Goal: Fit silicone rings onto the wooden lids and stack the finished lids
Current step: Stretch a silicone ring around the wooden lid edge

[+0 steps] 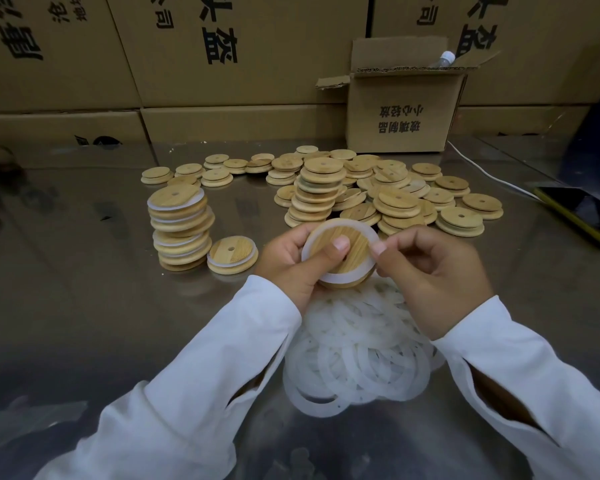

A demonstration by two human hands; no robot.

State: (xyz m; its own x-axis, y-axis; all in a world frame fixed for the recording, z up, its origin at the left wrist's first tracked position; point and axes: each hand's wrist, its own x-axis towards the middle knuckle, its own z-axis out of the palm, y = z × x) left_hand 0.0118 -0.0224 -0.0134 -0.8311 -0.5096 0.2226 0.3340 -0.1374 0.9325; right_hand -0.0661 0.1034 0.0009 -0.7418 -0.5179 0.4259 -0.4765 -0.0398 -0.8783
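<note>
My left hand (293, 263) grips a round wooden lid (355, 244) above the table, thumb pressed on its face. A white silicone ring (340, 277) sits around the lid's inner step. My right hand (430, 275) pinches the ring at the lid's right edge. Beneath my hands lies a heap of loose silicone rings (357, 351). To the left stands a leaning stack of ringed lids (181, 230), with one ringed lid (232, 254) lying beside it. A pile of bare wooden lids (378, 192) spreads behind my hands.
The shiny metal table (84, 271) backs onto a wall of cardboard cartons (222, 64). A small open carton (402, 109) with a bottle inside stands at the back right. A phone in a yellow case (579, 213) and a white cable (489, 173) lie at the right.
</note>
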